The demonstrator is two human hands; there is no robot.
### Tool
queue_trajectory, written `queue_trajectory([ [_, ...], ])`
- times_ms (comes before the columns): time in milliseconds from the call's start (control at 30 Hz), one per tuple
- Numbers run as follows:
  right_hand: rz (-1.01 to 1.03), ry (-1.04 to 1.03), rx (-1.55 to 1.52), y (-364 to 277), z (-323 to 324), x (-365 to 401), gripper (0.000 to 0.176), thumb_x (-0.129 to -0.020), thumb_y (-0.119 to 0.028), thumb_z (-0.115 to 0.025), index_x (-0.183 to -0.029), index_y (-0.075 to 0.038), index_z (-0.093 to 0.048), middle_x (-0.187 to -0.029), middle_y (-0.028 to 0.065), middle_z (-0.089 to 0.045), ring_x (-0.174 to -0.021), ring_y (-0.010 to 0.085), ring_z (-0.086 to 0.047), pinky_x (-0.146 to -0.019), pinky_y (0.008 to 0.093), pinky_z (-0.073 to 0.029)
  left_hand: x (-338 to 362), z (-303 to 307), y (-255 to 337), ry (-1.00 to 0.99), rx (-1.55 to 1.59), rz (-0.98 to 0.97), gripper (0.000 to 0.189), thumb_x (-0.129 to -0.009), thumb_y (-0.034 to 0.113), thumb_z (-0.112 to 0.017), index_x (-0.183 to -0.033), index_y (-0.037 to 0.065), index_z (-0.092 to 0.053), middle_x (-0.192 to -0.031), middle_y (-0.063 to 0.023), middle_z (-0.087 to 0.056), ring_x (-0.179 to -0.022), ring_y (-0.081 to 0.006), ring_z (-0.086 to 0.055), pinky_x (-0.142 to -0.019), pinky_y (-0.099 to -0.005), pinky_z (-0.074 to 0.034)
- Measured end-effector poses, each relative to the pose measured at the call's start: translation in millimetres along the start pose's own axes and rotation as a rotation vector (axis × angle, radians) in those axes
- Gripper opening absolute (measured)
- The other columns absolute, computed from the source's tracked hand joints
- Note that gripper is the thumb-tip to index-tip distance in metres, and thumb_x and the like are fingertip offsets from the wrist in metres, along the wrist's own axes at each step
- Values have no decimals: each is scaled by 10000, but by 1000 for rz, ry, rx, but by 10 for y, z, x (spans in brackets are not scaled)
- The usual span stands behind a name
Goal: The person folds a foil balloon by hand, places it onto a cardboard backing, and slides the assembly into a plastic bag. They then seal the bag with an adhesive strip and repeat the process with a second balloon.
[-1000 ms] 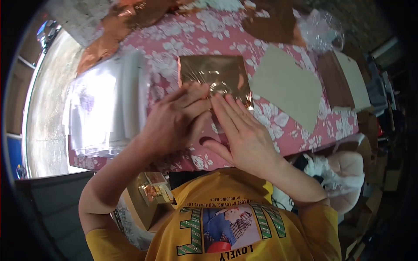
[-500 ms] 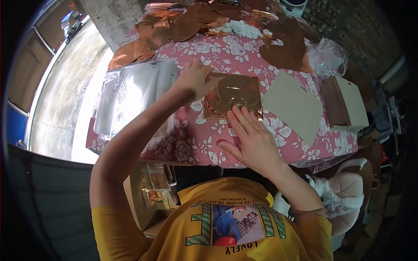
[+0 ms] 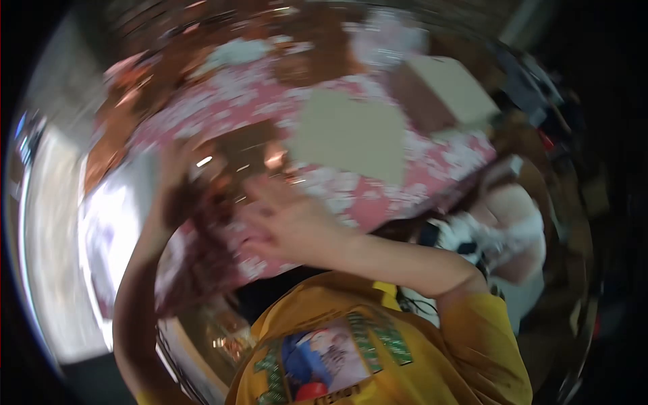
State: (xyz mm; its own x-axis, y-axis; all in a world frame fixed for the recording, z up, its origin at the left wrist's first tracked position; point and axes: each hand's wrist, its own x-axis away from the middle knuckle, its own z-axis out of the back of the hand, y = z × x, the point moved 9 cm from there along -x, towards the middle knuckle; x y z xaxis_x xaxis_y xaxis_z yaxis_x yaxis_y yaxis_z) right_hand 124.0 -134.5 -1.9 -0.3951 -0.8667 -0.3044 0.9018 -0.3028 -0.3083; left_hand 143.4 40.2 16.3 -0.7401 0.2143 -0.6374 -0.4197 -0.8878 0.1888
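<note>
Everything is smeared by motion. A flat, shiny copper-coloured foil sheet (image 3: pixel 250 150) lies on the pink flowered tablecloth (image 3: pixel 378 199). My left hand (image 3: pixel 177 177) is at the sheet's left side, its fingers too blurred to make out. Near the lower edge of the foil, my right hand (image 3: pixel 290 219) is open, with its fingers and thumb spread. A plain cream card (image 3: pixel 351 135) lies just right of the foil. Left of my left hand is a pile of clear plastic sleeves (image 3: pixel 115 209), bright with glare.
A stack of cream cards (image 3: pixel 449 91) stands at the table's right end, beside crumpled clear plastic (image 3: pixel 388 40). More copper foil (image 3: pixel 310 50) and a white bundle (image 3: pixel 236 52) lie along the back. Right of my body is a padded, plastic-covered seat (image 3: pixel 509 233).
The camera view has swung to the right, shifting the table leftward and tilting it. My right hand's fingers have spread. Both hands stay by the foil sheet.
</note>
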Motion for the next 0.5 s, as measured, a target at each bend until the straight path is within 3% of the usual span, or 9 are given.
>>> queue_trajectory([
  [33, -38, -66, -86, 34, -5, -8, 612, -890, -493, -647, -1365, -114, -580, -1462, 249, -458, -1349, 423, -455, -1070, 484, -445, -23, -6, 29, -172, -73, 166, 574, -854, 141, -734, -1379, 72, -511, -1208, -181, -572, -1109, -384, -535, -955, -463, -433],
  [67, -28, -6, -73, 41, 11, 14, 601, -881, -484, -652, -1340, -98, -603, -1466, 267, -445, -1361, 431, -435, -1105, 491, -405, -32, 133, 314, -135, -49, 82, 612, -841, 95, -713, -1411, 82, -488, -1298, -191, -529, -1207, -382, -490, -1028, -465, -390],
  [167, 31, 131, -155, 57, -96, 42, 591, -861, -467, -656, -1286, -55, -644, -1471, 315, -411, -1382, 463, -391, -1184, 497, -291, 39, 26, 482, -305, 67, 251, 678, -793, 67, -717, -1424, 103, -469, -1377, -170, -457, -1301, -381, -412, -1102, -470, -336],
  [300, 45, 175, -173, 50, -98, 34, 623, -852, -467, -651, -1293, -28, -626, -1451, 333, -420, -1375, 470, -395, -1188, 495, -284, 118, -10, 335, -380, 126, 358, 656, -799, 62, -701, -1412, 110, -472, -1413, -162, -420, -1338, -373, -378, -1124, -463, -323],
  [500, 82, 255, -187, 33, -73, 36, 623, -808, -412, -701, -1282, -16, -621, -1421, 335, -444, -1333, 478, -431, -1144, 500, -351, 178, -92, 208, -375, 114, 347, 706, -803, 42, -667, -1466, 134, -443, -1432, -192, -394, -1379, -404, -337, -1158, -471, -290],
])
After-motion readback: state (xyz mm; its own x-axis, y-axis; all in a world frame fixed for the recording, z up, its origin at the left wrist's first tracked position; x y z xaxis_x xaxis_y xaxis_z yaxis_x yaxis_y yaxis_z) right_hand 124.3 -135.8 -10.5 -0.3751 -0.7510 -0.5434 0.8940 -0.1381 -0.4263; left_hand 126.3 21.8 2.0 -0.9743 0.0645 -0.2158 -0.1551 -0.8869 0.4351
